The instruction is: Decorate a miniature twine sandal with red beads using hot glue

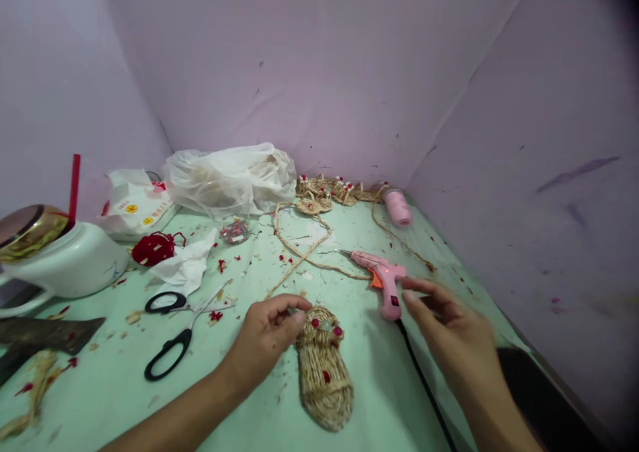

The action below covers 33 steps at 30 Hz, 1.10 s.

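Observation:
A small woven straw slipper point(325, 379) lies on the table before me, with red and pale beads across its upper part and a red speck near its lower end. At its upper left edge, my left hand point(272, 329) pinches it with thumb and forefinger. My right hand point(444, 322) is beside the grip of a pink hot glue gun point(387, 280), fingers apart and holding nothing. The gun lies on its side, nozzle pointing left, with an orange trigger and a lit spot on its body. A black cord runs from its grip toward me.
Black-handled scissors point(172, 355) lie open at left, near red yarn point(154, 249) and a white tissue point(187, 265). A white mug point(90, 259) stands far left. Behind are a plastic bag point(234, 179), more straw pieces point(329, 192), braided cord point(299, 259) and a pink thread spool point(398, 208).

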### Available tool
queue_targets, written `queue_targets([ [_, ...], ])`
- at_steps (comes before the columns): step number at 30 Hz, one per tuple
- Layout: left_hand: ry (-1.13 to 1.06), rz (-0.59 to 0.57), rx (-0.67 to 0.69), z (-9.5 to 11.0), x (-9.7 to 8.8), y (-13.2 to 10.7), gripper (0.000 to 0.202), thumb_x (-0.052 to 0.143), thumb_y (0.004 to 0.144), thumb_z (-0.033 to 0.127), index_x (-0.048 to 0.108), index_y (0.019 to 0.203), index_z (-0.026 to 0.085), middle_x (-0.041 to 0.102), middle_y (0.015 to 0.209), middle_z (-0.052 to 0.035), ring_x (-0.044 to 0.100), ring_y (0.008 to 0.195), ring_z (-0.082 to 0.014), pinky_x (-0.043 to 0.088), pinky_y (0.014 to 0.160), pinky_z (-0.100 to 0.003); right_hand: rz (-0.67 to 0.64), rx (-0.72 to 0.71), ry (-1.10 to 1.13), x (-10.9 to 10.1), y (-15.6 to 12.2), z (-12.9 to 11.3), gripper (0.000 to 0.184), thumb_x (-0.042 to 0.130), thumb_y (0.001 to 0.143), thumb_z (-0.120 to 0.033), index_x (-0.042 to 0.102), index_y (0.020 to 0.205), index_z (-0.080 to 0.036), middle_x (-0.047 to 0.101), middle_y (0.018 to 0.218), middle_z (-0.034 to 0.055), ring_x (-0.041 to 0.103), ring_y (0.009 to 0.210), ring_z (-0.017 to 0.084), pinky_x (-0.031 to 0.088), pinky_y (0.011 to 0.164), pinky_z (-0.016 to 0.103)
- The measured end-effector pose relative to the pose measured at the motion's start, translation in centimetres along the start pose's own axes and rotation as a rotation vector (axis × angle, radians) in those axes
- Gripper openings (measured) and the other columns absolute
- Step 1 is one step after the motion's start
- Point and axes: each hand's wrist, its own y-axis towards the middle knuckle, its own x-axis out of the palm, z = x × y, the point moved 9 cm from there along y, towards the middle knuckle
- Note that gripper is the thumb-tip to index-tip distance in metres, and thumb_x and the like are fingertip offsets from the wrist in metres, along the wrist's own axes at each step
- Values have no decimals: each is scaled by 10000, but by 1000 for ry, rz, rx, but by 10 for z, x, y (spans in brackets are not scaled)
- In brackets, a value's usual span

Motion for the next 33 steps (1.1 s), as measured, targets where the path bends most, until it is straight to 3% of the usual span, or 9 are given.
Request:
queue_targets([
  [3, -40, -22, -58, -3, 5, 3, 332, 551, 716, 398, 619, 861, 107, 407, 444, 62, 319, 395, -62, 232, 389, -195, -434, 30, 142, 53, -25, -8, 304, 600, 685, -439, 629, 839, -178, 572, 549, -4, 465, 433, 107, 340, 387, 219],
  [6, -58, -23, -55, -3, 7, 6, 306, 568, 696, 399, 622, 777, 109, 408, 436, 63, 309, 384, -53, 221, 381, -191, -585, 99, 208, 80, -41, -12, 270, 638, 651, -422, 563, 730, -175, 583, 619, -5, 454, 408, 74, 317, 354, 194],
  [14, -102, -40, -101, -6, 9, 10, 283, 628, 650, 388, 615, 706, 110, 497, 522, 29, 320, 416, -38, 212, 388, -175, -697, 250, 423, 101, -48, -4, 391, 685, 617, -470, 441, 698, -176, 505, 541, -73, 506, 390, 62, 340, 351, 159],
  [22, -172, -41, -118, -4, 12, 13, 200, 689, 591, 291, 640, 657, 109, 568, 564, 4, 447, 532, -74, 344, 514, -192, -720, 256, 526, 105, -49, -3, 388, 713, 618, -427, 420, 691, -184, 494, 511, -84, 502, 387, 58, 310, 358, 151],
  [33, -180, -40, -124, -4, 16, 17, 190, 698, 587, 281, 630, 635, 110, 560, 564, 8, 440, 542, -74, 335, 518, -188, -682, 238, 570, 105, -47, -3, 415, 724, 602, -417, 381, 694, -202, 446, 457, -107, 411, 360, 44, 306, 372, 164],
])
